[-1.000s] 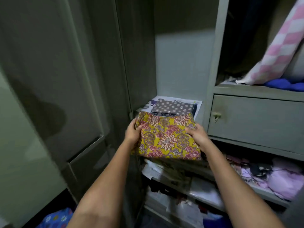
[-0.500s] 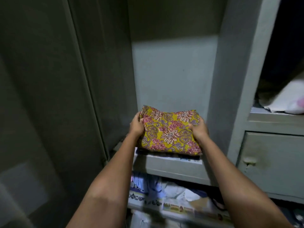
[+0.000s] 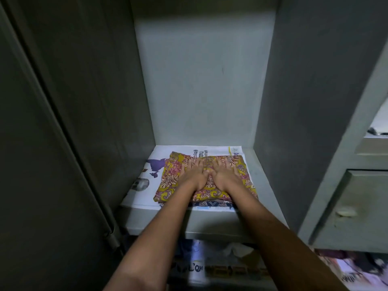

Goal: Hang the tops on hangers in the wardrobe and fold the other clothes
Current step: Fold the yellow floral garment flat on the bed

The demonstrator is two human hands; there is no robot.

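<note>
Now flat on the newspaper-lined shelf [image 3: 212, 224]: folded yellow floral garment [image 3: 174, 181], stacked over a darker folded piece [image 3: 210, 204] peeking out at the front edge. Pressed from above by left hand [image 3: 194, 175] and right hand [image 3: 225, 175], side by side, fingers straight and spread, gripping nothing. Probably soft, light, limp cloth; liable to slump or unfold if lifted by one corner. Best taken at both side edges, fingers slid beneath. Newspaper [image 3: 147, 181] underneath, wardrobe door [image 3: 52, 143] open at left, drawer [image 3: 352, 208] at right.

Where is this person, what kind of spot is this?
Most likely a home wardrobe: a shelf lined with newspaper, a folded floral cloth under both hands, and a drawer alongside.
</note>
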